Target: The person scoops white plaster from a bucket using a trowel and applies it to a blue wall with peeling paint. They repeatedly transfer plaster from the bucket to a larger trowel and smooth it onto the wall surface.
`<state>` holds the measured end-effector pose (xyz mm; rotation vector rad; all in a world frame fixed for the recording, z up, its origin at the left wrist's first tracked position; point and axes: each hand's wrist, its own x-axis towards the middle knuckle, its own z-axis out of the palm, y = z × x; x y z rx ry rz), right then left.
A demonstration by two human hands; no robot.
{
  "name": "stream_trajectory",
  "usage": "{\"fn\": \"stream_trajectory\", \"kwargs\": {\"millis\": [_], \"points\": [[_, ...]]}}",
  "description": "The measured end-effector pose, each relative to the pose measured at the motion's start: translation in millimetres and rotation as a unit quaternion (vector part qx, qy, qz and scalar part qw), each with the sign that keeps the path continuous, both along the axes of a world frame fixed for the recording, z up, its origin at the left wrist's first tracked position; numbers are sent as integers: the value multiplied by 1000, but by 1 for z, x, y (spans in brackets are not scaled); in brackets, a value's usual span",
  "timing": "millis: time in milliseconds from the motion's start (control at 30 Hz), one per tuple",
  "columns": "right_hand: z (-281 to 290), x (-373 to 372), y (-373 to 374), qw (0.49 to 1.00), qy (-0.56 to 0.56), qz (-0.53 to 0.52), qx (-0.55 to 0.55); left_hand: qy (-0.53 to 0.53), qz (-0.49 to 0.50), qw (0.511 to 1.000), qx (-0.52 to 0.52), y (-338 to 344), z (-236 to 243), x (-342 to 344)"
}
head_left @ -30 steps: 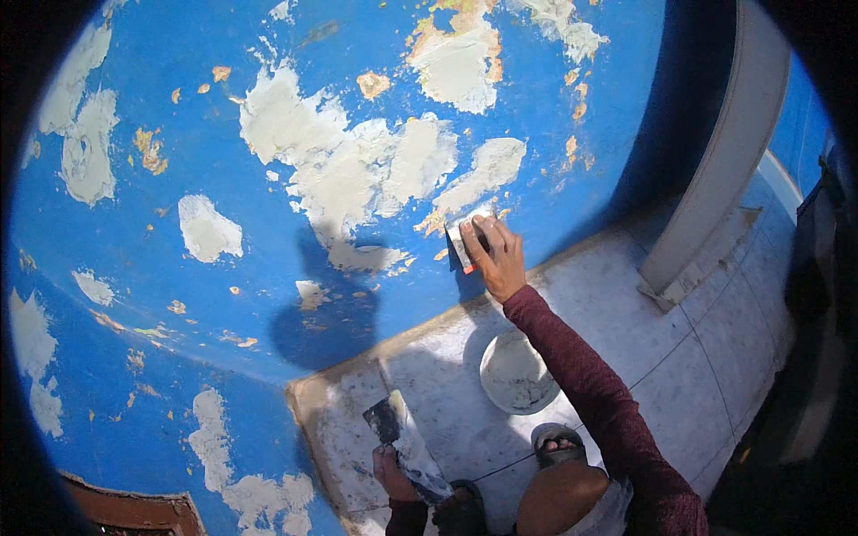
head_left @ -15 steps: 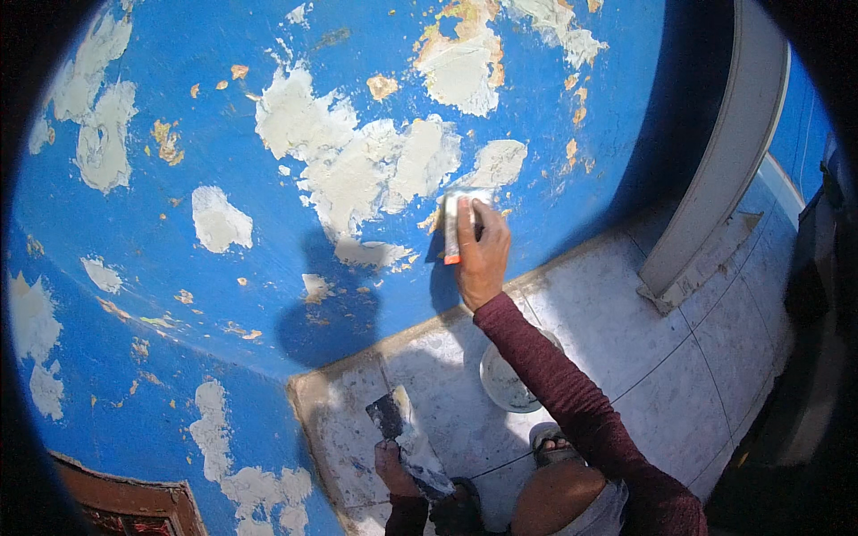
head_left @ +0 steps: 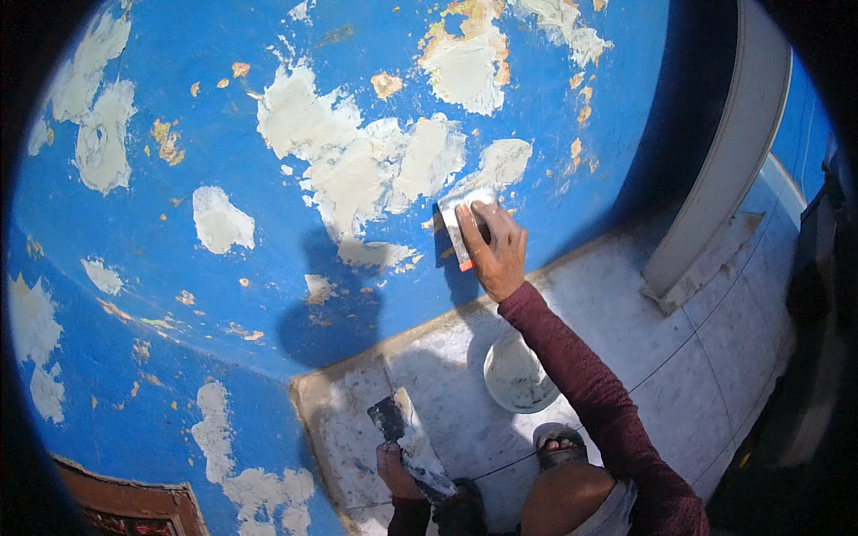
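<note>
My right hand [head_left: 493,243] is closed round a pale flat putty spreader [head_left: 458,234] with an orange end. Its upper edge meets the blue wall [head_left: 554,214] just below a fresh off-white putty patch [head_left: 505,163]. Low down near the floor, my left hand [head_left: 395,472] grips a putty knife [head_left: 420,442], a dark and pale flat tool smeared with white putty. A larger putty patch [head_left: 357,170] spreads over the wall to the left of my right hand.
On the tiled floor [head_left: 617,330] stands a round bucket [head_left: 520,375] with whitish residue, partly behind my right forearm. My sandalled foot [head_left: 561,442] is close below it. A pale upright panel [head_left: 715,170] rises at the right. A brown frame [head_left: 134,496] sits lower left.
My right hand and the spreader have shifted slightly right, and the spreader has tilted. More of the bucket shows. My left hand has hardly moved.
</note>
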<state>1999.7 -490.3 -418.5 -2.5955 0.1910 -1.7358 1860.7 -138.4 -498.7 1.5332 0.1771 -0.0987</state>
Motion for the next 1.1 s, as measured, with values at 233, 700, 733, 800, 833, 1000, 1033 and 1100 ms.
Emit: {"fn": "stream_trajectory", "kwargs": {"millis": [233,700,733,800,833,1000,1033,1100], "points": [[-35,17,-28,999,6,-3,-50,-31,6,999,42,0,-7,2],[13,6,-5,994,-51,-31,91,-9,10,1000,-11,-7,0,0],[12,10,-3,996,-38,-35,77,-11,4,1000,-2,-11,7,1],[3,12,6,998,-19,-29,60,-35,-8,999,37,-10,6,1],[-3,11,10,998,-8,-25,52,-57,-13,996,67,-7,-1,2],[-41,-9,22,996,88,22,24,-25,-2,999,44,-7,4,0],[-43,-12,19,996,80,22,22,-40,-5,996,75,-3,-3,2],[-42,-17,17,998,64,22,18,-47,-7,996,82,-1,-5,2]]}}
